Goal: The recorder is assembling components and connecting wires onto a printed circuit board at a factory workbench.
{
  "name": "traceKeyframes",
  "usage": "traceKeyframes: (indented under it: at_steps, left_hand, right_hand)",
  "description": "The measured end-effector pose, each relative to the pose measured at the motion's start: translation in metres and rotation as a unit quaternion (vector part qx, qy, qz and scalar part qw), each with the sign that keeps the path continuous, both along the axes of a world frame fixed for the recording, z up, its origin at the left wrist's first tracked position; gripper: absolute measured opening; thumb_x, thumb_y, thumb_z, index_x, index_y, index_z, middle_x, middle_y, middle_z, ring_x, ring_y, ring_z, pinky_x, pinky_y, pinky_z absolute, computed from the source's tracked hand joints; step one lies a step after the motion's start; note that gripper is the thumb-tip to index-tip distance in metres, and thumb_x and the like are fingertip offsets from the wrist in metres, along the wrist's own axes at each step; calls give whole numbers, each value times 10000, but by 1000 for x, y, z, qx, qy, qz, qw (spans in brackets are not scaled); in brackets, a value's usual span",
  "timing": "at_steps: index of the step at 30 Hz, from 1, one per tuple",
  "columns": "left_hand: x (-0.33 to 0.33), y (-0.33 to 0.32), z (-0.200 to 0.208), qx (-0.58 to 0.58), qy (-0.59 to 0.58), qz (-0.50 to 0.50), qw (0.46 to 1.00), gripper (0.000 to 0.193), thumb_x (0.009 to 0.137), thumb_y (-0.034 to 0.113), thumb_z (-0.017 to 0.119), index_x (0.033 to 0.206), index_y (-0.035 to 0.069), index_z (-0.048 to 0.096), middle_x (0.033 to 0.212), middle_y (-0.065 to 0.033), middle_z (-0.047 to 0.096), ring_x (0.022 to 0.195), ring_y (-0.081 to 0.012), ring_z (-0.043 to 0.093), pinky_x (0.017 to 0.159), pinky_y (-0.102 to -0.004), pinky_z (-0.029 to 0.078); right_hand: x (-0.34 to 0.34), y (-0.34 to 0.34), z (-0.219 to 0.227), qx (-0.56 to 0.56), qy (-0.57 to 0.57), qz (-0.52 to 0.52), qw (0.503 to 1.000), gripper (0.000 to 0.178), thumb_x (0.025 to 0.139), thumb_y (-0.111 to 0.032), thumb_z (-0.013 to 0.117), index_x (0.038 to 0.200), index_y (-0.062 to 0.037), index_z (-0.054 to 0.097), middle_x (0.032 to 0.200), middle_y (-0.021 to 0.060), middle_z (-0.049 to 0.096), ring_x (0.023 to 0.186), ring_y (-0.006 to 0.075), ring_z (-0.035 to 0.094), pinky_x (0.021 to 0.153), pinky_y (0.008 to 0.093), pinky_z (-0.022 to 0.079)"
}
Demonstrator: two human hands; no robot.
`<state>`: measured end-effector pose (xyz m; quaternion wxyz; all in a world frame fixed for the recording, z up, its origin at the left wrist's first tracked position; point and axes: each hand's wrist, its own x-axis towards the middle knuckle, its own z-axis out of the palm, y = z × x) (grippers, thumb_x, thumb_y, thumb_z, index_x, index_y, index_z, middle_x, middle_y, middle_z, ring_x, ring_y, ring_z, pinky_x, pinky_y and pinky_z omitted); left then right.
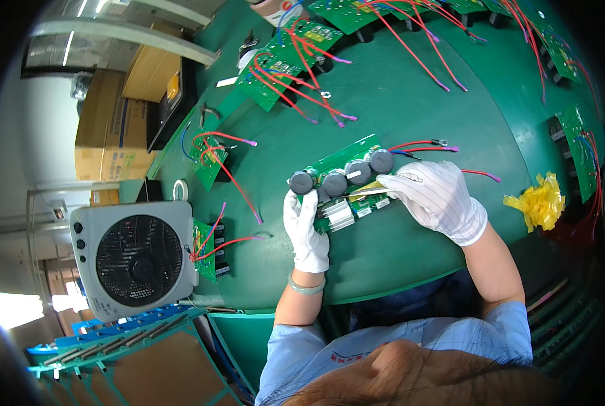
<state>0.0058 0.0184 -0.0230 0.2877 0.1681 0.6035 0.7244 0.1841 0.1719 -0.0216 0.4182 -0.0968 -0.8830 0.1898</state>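
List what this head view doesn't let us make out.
All in the head view:
- Held circuit board: underside faces away, hidden by the board itself.
- Left hand: fingertips under the board, hidden by it.
- Slim yellowish item by the right hand: too small to identify; the glove hides the grip.
- Board beside the fan: far end possibly behind the fan.
- Top green board: cut off by the upper edge.

Blown-out glare [16,311] lower L, tabletop [390,254] well lit, fisheye bend, blk rim, edges poss. soft
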Motion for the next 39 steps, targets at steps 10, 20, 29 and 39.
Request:
traceKeyframes:
  at_steps: [10,20,29,39]
  left_hand:
    - [-24,-11,-19,-38,15,-53,998,308,981,219,450,1187,-1,512,1067,-69,597,948,-153,584,797,-263,495]
    - [-19,-9,-3,21,-70,-81,994,391,778,-74,511,1166,-29,538,985,-40,600,856,-114,550,769,-230,449]
    - [-25,-14,-7,57,-116,-72,989,294,954,206,513,1173,13,546,1064,-39,614,936,-132,585,820,-283,486]
    - [-22,-4,-9,20,24,-28,999,476,852,207,681,1245,4,503,1142,-52,583,1027,-137,560,923,-304,442]
  right_hand:
    - [5,15,9,-104,160,-65,979,305,736,5,694,1036,-7,640,877,95,681,707,234,647,568,314,509]
    - [8,7,18,-147,162,-115,969,352,725,61,703,1068,5,646,923,111,691,778,236,630,698,313,507]
    - [10,6,24,-93,82,26,992,376,642,35,697,1013,-21,676,848,110,657,694,237,632,576,333,504]
    - [2,8,14,-63,42,63,995,389,617,11,726,1000,-50,688,780,76,622,635,223,619,509,320,472]
